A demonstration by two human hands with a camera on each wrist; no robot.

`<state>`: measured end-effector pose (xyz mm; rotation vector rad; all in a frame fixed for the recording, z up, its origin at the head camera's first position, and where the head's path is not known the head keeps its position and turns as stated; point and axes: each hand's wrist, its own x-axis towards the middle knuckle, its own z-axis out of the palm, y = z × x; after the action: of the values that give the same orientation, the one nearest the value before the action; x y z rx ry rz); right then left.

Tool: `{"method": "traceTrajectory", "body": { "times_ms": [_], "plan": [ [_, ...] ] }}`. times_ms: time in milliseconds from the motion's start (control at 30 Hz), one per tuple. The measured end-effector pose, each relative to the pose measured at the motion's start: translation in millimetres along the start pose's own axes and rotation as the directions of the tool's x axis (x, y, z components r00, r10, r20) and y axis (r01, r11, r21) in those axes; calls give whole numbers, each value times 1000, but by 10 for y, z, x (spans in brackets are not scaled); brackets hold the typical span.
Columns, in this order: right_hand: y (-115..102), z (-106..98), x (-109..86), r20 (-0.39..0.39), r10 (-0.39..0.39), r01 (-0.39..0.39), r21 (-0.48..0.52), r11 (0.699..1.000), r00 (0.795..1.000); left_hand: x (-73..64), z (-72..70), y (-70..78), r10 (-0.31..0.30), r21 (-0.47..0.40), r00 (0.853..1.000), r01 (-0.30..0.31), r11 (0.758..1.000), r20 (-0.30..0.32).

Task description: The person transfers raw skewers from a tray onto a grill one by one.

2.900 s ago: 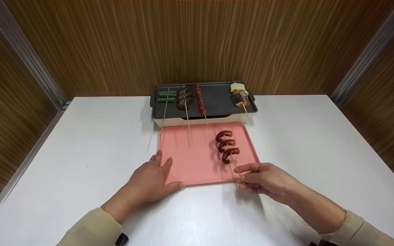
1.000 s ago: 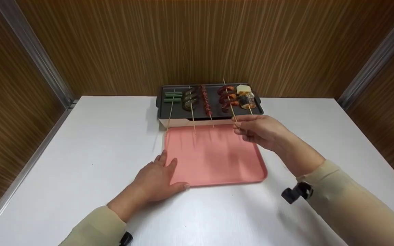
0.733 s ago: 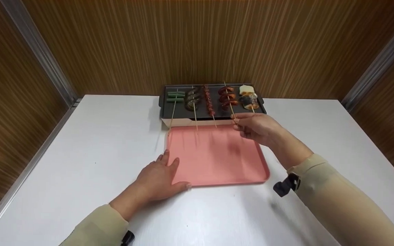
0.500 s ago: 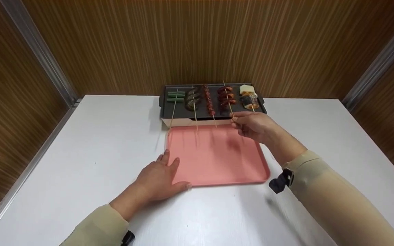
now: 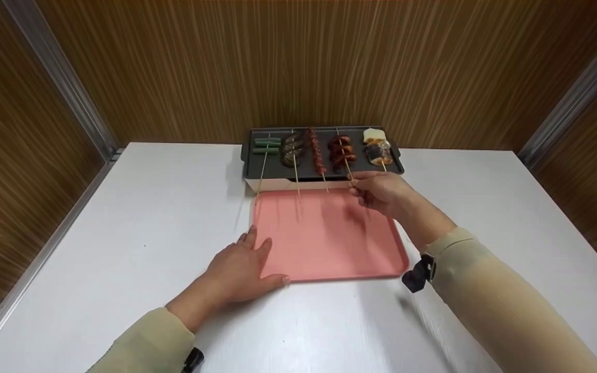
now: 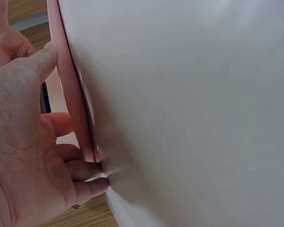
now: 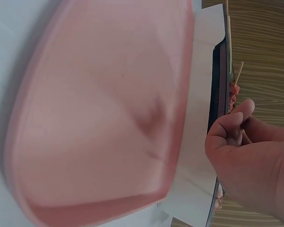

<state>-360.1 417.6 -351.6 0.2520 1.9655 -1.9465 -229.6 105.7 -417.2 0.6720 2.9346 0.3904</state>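
Observation:
In the head view, my right hand [image 5: 381, 191] pinches the stick end of a skewer of curled reddish-brown octopus tentacle [image 5: 342, 148]. The tentacle pieces lie over the black grill plate [image 5: 278, 172], between a red meat skewer [image 5: 316, 151] and a skewer with white and browned pieces [image 5: 377, 147]. My left hand [image 5: 236, 272] rests at the near left corner of the pink tray [image 5: 324, 238], fingers spread. The left wrist view has its thumb on the tray's rim [image 6: 71, 85] and fingertips by the corner. The pinched stick end is hidden by the hand in the right wrist view.
Farther left on the plate are a dark brown skewer [image 5: 292, 149] and a green vegetable skewer [image 5: 267, 146], sticks jutting over the tray. The plate sits on a pale base [image 5: 272, 185] directly behind the tray. A wood-grain wall [image 5: 298, 62] stands behind.
My right hand has carried the octopus skewer from above the tray forward to the grill plate, and its far tip has just dropped lower. The left hand has stayed at the tray's corner.

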Motion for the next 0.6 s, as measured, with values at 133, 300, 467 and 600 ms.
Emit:
{"method": "traceTrajectory", "body": {
  "times_ms": [133,300,467,600],
  "plan": [
    [11,-6,-34,-23,-18,17,-18,1000,1000,5,-29,0,-2,-3,1000,2,1000,15],
    [12,-13,-149,-39,-48,43,-135,990,998,4,-62,-16,-5,7,1000,5,1000,19],
    [66,-1,-358,-54,-159,123,-411,903,986,-17,-79,-31,-13,37,1000,14,999,-8],
    [212,24,-565,-52,-382,254,-664,703,923,-32,-114,-12,-8,75,998,13,997,-63]
  ]
}}
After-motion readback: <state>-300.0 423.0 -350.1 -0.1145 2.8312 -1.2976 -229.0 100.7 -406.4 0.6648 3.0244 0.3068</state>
